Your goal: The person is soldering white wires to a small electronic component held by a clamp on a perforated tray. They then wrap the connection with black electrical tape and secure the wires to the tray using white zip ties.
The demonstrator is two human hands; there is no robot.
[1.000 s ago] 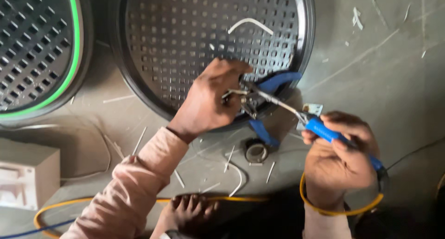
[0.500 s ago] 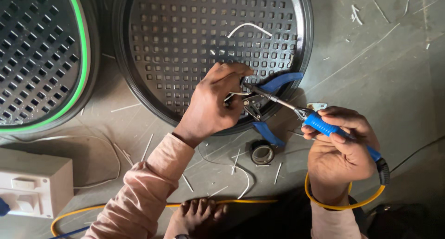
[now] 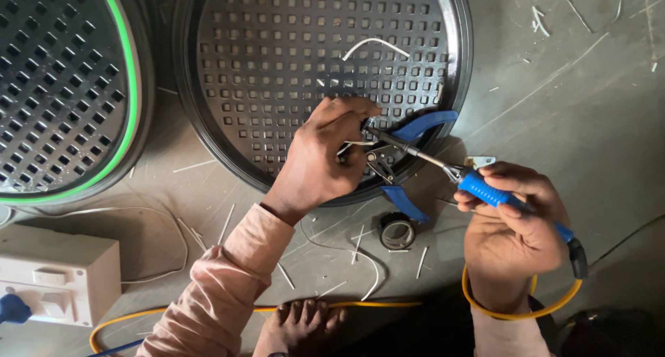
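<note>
At lower right, the right hand [image 3: 516, 229] has its fingers wrapped around a blue-handled soldering iron [image 3: 485, 189], its tip reaching up-left to centre frame, where the left hand [image 3: 325, 159] pinches a white wire [image 3: 350, 146] beside blue-handled pliers [image 3: 405, 164] on a round black perforated grille [image 3: 277, 59].

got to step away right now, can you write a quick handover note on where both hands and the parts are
Left hand: fingers pinch a thin white wire at the edge of the round black grille.
Right hand: gripping the blue-handled soldering iron, tip at the wire by the left fingers.
Blue-handled pliers lie on the grille rim; tape roll on the floor just below.
Done: wire and iron tip brought together.
Left: whether the joint is made cannot be told.
</note>
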